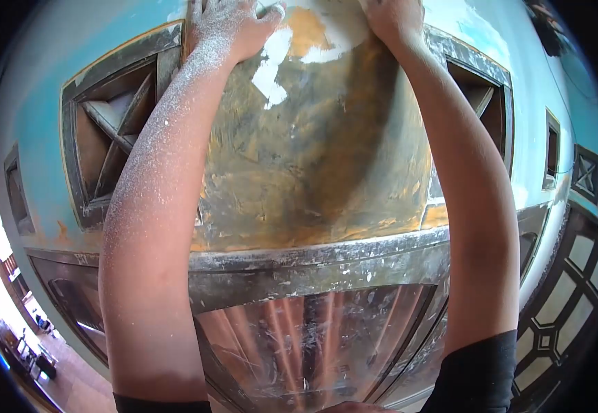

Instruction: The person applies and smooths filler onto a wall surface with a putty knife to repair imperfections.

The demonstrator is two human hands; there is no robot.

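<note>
Both arms reach up toward a wall panel stained brown and ochre, with white patches near its top. My left hand, coated in white dust, is at the upper left of the panel, its thumb bent beside a white patch. Part of its fingers is cut off by the top edge. At the upper right is my right hand, with most of its fingers beyond the frame. Whether either hand holds something cannot be made out.
Framed openings with crossed bars flank the panel, at left and right. A dusty wooden ledge runs below it, above a glass pane with pinkish folds behind. A patterned door stands far right.
</note>
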